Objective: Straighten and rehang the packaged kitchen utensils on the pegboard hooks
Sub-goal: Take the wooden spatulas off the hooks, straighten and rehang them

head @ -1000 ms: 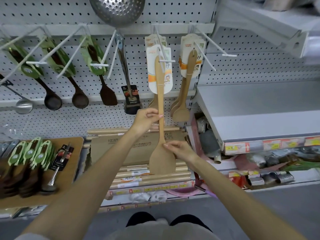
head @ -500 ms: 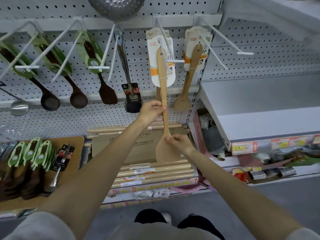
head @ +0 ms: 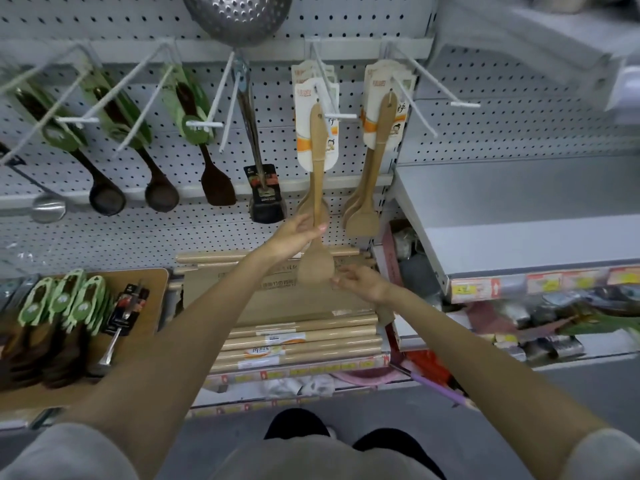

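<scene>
Holding spatula (head: 317, 188) just beside hook tip (head: 341, 116)

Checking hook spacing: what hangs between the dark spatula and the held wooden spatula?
Head view: a black-carded metal utensil, between dark spatula and wooden spatula.
</scene>
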`<state>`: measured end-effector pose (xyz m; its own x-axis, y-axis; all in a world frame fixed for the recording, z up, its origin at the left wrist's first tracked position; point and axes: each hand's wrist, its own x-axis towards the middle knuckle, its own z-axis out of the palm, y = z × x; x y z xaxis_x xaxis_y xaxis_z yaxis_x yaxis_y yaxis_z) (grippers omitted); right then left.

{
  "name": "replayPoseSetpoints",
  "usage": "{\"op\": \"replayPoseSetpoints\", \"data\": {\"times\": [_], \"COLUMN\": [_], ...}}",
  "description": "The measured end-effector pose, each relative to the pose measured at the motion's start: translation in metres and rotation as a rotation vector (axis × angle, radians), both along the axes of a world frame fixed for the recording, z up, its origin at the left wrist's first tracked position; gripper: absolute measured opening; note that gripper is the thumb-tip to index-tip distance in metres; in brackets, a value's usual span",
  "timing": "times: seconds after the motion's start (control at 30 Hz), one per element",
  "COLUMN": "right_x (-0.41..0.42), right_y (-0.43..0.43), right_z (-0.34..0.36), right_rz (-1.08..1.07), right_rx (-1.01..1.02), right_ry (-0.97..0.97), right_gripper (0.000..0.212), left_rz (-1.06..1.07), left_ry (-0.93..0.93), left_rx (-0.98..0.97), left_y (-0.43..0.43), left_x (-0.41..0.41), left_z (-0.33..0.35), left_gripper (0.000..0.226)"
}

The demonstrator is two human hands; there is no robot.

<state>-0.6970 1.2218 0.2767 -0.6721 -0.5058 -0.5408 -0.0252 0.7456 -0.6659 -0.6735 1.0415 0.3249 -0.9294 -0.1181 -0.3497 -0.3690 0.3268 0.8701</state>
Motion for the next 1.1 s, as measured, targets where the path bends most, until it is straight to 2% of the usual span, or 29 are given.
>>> {"op": "replayPoseSetpoints", "data": {"times": [0.23,0.43,0.6,0.8,1.1], "right_x": [0.008,0.023,0.052,0.115,0.227], "right_y": [0.018,0.023,0.002,-0.068,-0.230], "right_z": [0.033,0.074,0.085,0.086,0.078], "right_rz": [0.209,0.379,0.543,0.783,1.001], "right_rx": [0.156,0.226,0.251,0.260,0.239], "right_ry": [0.229,0.386,0.489,0.646,0.880], "right_gripper": [0.065,0.070,0.076,0.077,0.074], "left_rz": [-0.127,-0.163,-0.127,-0.046,0.105], "left_ry": [-0.058,-0.004,-0.030,-0.077,-0.184], "left_rx": [-0.284,-0.838,-1.120,-1.209,-1.216], "left_y": [0.008,0.017,0.006,-0.035,-0.165], "left_x": [0.048,0.120,0.197,0.273,0.383], "left_z": [0.014,0.037,0.032,0.028,0.014], "left_gripper": [0.073,0.073,0.071,0.070,0.056]}}
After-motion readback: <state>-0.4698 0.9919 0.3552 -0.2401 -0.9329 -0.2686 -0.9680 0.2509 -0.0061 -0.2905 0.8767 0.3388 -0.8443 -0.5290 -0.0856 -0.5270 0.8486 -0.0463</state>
